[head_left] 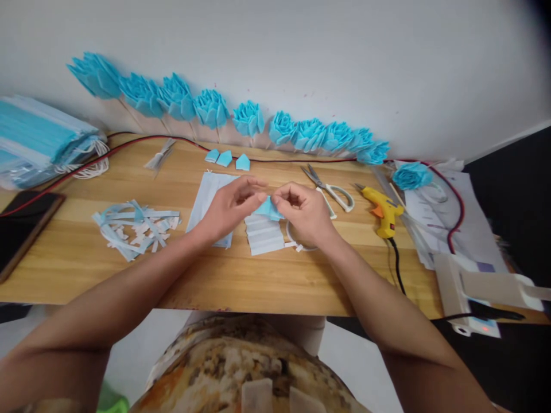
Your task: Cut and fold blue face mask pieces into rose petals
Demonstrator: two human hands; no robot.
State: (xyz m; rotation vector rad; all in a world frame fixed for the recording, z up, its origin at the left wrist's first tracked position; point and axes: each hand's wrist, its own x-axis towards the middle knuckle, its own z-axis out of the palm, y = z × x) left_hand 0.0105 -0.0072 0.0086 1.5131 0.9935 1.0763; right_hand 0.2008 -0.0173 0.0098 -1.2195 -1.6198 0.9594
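A small blue piece of mask fabric (270, 210) is pinched at its upper edge between my left hand (235, 205) and my right hand (305, 211). Thumb and fingers of each hand are pressed together on it. Just below lies a pleated white piece of mask fabric (265, 236), partly overlapped by the blue one. A flat pale face mask (205, 198) lies under and behind my left hand. Beside my right wrist is a white ear loop (300, 247). Behind the hands, several blue cut petals (243, 162) rest on the table.
Scissors (329, 189) and a yellow glue gun (384, 211) lie at the right. Several blue fabric flowers (248, 118) lean along the wall. Cut scraps (136, 226), a phone (28, 226) and a mask stack (41, 137) are at left. A power strip (458, 295) sits at the right edge.
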